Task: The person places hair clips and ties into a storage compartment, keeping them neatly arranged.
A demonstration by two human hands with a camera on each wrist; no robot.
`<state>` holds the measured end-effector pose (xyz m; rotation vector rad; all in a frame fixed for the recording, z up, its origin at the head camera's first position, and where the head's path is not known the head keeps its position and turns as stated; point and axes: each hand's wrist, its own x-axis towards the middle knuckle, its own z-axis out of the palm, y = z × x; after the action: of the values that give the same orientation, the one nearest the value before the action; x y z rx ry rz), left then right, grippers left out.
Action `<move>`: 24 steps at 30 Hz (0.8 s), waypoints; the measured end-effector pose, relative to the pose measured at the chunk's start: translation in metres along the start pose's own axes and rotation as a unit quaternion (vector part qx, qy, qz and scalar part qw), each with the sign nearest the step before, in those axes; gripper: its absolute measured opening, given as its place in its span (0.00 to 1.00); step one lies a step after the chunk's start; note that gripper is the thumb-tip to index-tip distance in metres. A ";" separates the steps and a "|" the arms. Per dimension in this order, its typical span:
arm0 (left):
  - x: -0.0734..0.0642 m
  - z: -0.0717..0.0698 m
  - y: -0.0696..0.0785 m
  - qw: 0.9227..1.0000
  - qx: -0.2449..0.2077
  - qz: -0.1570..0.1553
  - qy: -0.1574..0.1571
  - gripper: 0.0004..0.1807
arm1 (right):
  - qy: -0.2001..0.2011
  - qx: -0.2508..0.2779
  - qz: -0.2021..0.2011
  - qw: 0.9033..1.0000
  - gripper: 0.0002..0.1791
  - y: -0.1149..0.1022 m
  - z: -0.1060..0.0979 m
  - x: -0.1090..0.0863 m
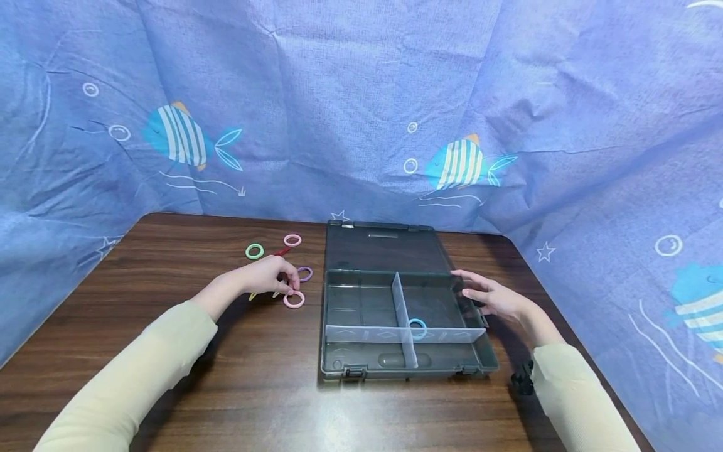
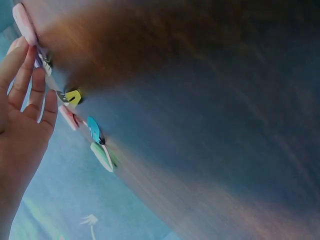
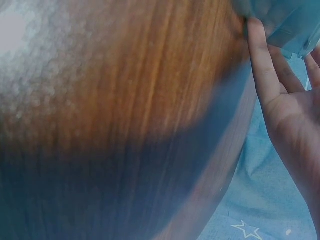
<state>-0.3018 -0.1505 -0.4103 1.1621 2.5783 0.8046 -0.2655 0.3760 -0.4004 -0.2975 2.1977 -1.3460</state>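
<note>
My left hand [image 1: 273, 275] pinches a pink hair tie [image 1: 294, 307], a ring with its near side low over the table. Just behind the fingers lies a purple hair tie [image 1: 311, 274]. My right hand [image 1: 498, 298] rests at the right side of an open grey plastic storage box [image 1: 333, 371], its fingers mostly straight against the wall near the hinge. White dividers [image 1: 361, 334] cross inside the box. A light blue hair tie [image 1: 418, 320] shows at the divider in the box's right half.
Beyond my left hand lie a green hair tie [image 1: 254, 258], another pink one [image 1: 292, 245] and a red clip [image 1: 282, 252]. Yellow [image 2: 73, 97] and teal [image 2: 93, 128] hair clips show in the left wrist view. The lid [image 1: 384, 251] lies back toward the fish-patterned curtain [image 1: 350, 125].
</note>
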 end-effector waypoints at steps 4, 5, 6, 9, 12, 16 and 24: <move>0.001 -0.001 0.002 1.000 -0.003 -0.002 -0.006 0.05 | -0.002 0.002 0.000 1.000 0.31 0.001 -0.001 -0.001; 0.001 -0.001 0.003 1.000 -0.002 -0.001 -0.007 0.05 | -0.001 0.003 0.000 1.000 0.31 0.001 -0.001 -0.001; 0.001 0.000 0.003 1.000 0.000 -0.001 -0.007 0.05 | -0.001 0.003 0.000 1.000 0.31 0.001 -0.001 -0.001; 0.002 0.001 0.003 1.000 0.007 0.002 -0.004 0.06 | -0.003 0.004 -0.003 1.000 0.32 0.001 0.000 0.000; 0.003 0.003 0.002 1.000 0.009 0.002 0.000 0.07 | -0.001 0.011 0.000 1.000 0.32 0.000 0.000 0.000; 0.004 0.004 0.000 1.000 0.010 0.003 0.005 0.08 | -0.003 0.011 -0.002 1.000 0.32 0.000 0.000 0.000; 0.006 0.002 0.006 1.000 0.007 0.008 0.007 0.07 | -0.002 0.010 -0.003 1.000 0.32 0.001 0.000 0.000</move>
<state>-0.3013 -0.1417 -0.4085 1.1854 2.5936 0.8019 -0.2655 0.3769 -0.4011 -0.3011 2.1805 -1.3677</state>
